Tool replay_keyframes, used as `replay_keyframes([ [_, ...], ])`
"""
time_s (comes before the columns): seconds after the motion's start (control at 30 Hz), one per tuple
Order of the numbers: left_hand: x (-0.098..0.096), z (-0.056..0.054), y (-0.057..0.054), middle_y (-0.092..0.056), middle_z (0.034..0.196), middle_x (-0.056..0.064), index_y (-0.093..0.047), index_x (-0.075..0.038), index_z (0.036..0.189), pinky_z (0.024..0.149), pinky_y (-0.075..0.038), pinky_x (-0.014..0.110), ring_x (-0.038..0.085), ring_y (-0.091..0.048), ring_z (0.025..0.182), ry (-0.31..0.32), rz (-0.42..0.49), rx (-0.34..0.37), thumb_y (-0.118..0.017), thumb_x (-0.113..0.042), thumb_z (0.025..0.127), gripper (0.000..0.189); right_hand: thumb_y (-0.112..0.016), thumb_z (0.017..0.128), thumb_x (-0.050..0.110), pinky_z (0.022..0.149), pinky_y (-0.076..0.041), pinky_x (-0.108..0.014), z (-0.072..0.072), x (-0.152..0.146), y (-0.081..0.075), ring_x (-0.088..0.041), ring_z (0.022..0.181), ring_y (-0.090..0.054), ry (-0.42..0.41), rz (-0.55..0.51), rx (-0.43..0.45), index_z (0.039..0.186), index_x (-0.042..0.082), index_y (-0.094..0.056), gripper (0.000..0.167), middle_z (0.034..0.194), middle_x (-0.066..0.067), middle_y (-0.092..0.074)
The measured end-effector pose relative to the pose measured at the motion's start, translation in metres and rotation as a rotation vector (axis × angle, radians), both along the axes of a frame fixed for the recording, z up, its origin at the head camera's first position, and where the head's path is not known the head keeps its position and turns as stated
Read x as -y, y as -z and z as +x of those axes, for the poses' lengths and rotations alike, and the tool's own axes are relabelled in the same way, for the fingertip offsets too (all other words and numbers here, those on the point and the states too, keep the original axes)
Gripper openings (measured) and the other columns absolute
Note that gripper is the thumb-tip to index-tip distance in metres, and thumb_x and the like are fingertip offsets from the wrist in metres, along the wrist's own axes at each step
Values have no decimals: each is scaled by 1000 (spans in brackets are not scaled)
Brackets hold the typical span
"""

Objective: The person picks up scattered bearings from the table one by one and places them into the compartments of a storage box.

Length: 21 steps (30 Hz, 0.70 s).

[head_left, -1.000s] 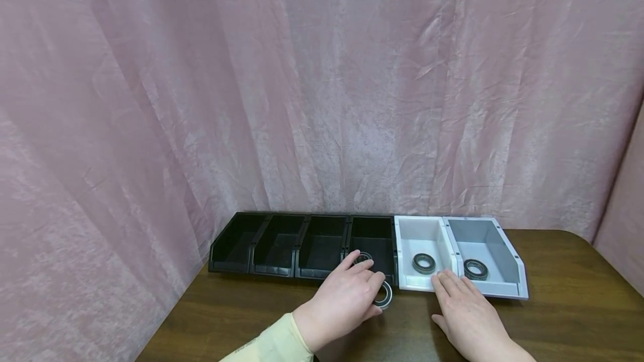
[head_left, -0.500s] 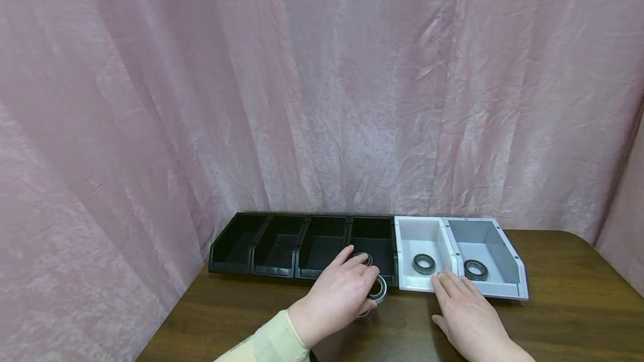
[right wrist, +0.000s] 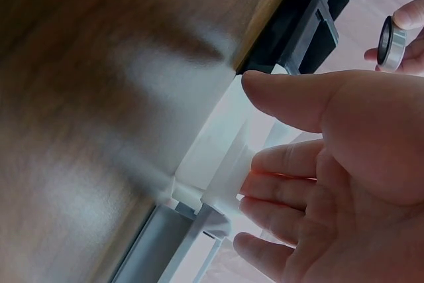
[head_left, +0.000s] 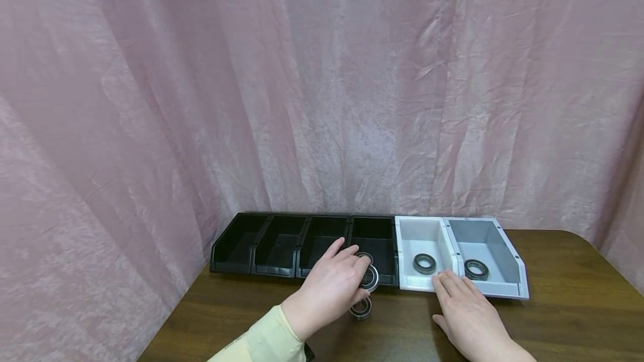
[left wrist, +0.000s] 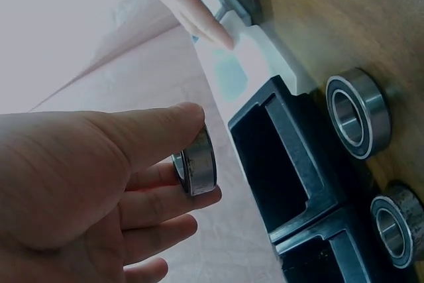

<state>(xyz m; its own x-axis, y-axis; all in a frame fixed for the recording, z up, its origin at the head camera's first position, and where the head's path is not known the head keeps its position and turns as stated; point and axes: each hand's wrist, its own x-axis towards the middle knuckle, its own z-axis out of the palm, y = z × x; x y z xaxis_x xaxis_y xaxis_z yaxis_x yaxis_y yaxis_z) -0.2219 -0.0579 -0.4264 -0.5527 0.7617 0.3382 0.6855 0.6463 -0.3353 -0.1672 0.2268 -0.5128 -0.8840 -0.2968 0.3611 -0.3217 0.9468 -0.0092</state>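
My left hand (head_left: 329, 284) pinches a ball bearing (head_left: 371, 279) between thumb and fingers, in front of the rightmost black bin (head_left: 379, 233). In the left wrist view this bearing (left wrist: 200, 164) is tilted on edge. Below the hand a second bearing (head_left: 361, 309) lies on the table; the left wrist view shows another bearing (left wrist: 397, 226) beside it. Behind my fingers, a partly covered bearing (head_left: 365, 256) sits in the black bin. My right hand (head_left: 468, 312), fingers extended, is at the front edges of the white bin (head_left: 420, 233) and grey bin (head_left: 475, 230), holding nothing.
One bearing (head_left: 425, 263) lies in the white bin, another bearing (head_left: 476, 270) in the grey bin. Several black bins (head_left: 274, 244) continue the row leftwards along the back of the wooden table (head_left: 216, 312). A pink curtain (head_left: 322, 99) hangs behind.
My left hand has moved left and slightly up with the pinched bearing, uncovering the bearing on the table below it. My right hand has stayed in place.
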Motion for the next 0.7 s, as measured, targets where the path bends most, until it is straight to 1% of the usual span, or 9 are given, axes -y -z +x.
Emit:
replay_keyframes([
  [0.2, 2, -5, -1, -81, 123, -2, -74, -13, 129, 127, -38, 50, 23, -67, 136, -13, 19, 10, -93, -46, 90, 55, -96, 84, 24, 117, -46, -63, 0, 1, -2, -46, 138, -61, 6, -2, 7, 139, -9, -67, 71, 143, -27, -66],
  [0.4, 6, -8, -3, -81, 120, -2, -73, -13, 124, 126, -40, 52, 23, -68, 134, -28, 29, -8, -93, -46, 91, 51, -96, 85, 25, 117, -45, -63, 0, 2, -4, -45, 139, -61, 10, 4, 17, 139, -9, -67, 70, 144, -27, -66],
  [0.57, 10, -13, -4, -80, 122, -2, -72, -13, 125, 125, -41, 52, 23, -68, 134, -47, 45, 4, -92, -45, 92, 50, -96, 85, 25, 117, -45, -63, 0, 2, -4, -45, 139, -61, 11, 3, 28, 139, -9, -67, 71, 144, -27, -66],
  [0.7, 12, -17, -4, -79, 123, -1, -71, -13, 126, 124, -42, 53, 23, -68, 134, -61, 47, -9, -91, -44, 93, 49, -96, 85, 25, 118, -45, -63, 0, 2, -4, -45, 139, -61, 12, 1, 33, 139, -9, -67, 70, 144, -27, -66],
])
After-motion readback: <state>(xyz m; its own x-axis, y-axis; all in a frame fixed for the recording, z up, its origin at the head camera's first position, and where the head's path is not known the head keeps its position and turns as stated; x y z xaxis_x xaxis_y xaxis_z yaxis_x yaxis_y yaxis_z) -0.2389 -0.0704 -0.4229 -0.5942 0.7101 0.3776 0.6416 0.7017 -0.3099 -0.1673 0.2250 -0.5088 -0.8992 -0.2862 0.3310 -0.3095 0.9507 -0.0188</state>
